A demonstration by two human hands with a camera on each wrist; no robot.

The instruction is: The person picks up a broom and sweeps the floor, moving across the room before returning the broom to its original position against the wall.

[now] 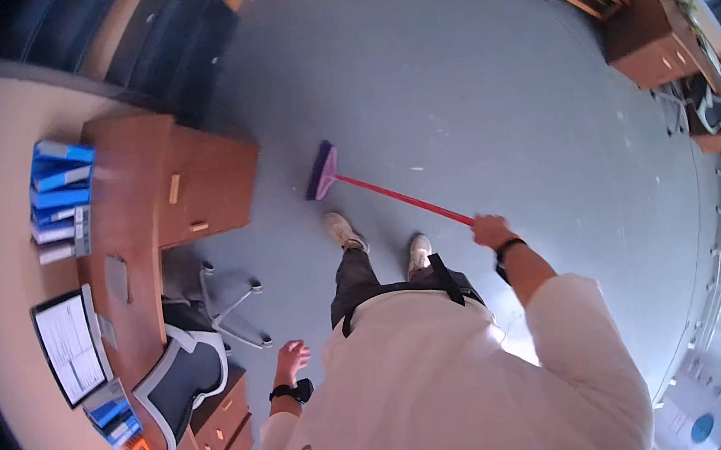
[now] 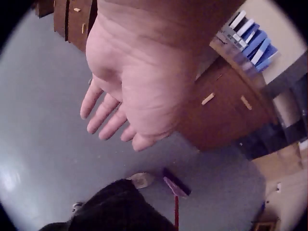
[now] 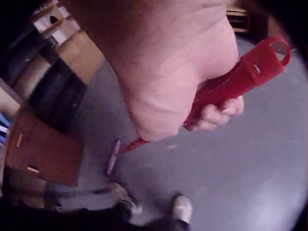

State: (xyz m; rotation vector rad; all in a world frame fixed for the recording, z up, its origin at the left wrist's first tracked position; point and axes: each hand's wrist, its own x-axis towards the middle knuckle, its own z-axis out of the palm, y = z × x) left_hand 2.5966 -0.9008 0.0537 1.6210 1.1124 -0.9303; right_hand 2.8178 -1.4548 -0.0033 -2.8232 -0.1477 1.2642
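Head view: right hand (image 1: 493,229) grips the upper end of the broom (image 1: 402,197), fingers curled round its red handle. Left hand (image 1: 293,360) holds nothing, fingers loose and slightly apart. Broom slants leftward, its purple head (image 1: 328,173) on the floor beyond the shoes (image 1: 346,231). Judged light and stiff, smooth plastic possibly slippery, bristles flexible, low breakage risk; best taken by the thick grip (image 3: 226,86) below the hanging loop, second hand lower down. Floor (image 1: 469,88): grey, hard-looking, pale marks. Room, left: brown desk (image 1: 134,251), blue binders (image 1: 64,196), monitor (image 1: 70,349), office chair (image 1: 187,382). Far right: further cabinets (image 1: 645,32).
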